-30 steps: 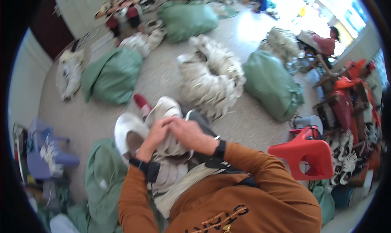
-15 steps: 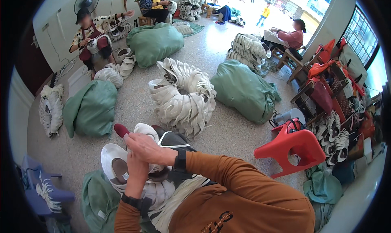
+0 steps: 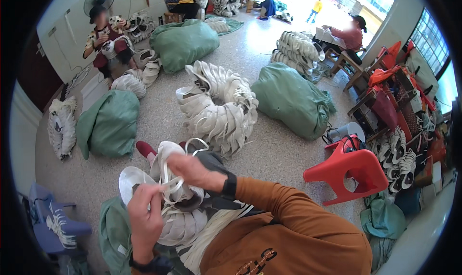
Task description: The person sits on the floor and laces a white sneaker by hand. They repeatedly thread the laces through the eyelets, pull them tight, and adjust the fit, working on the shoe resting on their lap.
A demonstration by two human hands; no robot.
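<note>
A white shoe (image 3: 167, 151) rests on my lap with its toe pointing away from me. My left hand (image 3: 146, 217), low at its left side, pinches a white shoelace (image 3: 174, 183) between thumb and fingertips. Over the shoe's front, my right hand (image 3: 195, 170) has its fingers closed on the lace as well and covers part of the shoe; a loop of lace rises beyond that hand. Just left stands a second white shoe (image 3: 129, 179), partly behind my left hand. More white shoes (image 3: 183, 226) lie below, beside a bundle of loose white laces (image 3: 204, 234) across my lap.
A curved row of nested white shoes (image 3: 219, 116) lies ahead on the floor. Green sacks (image 3: 291, 99) stand around it. To my right is a red stool (image 3: 346, 166); a purple chair (image 3: 57, 222) holding laces is at left. Several people sit working farther off.
My hands, close together over the shoe before, have moved apart: the left down toward me, the right slightly right. A lace loop now stands up past the right hand.
</note>
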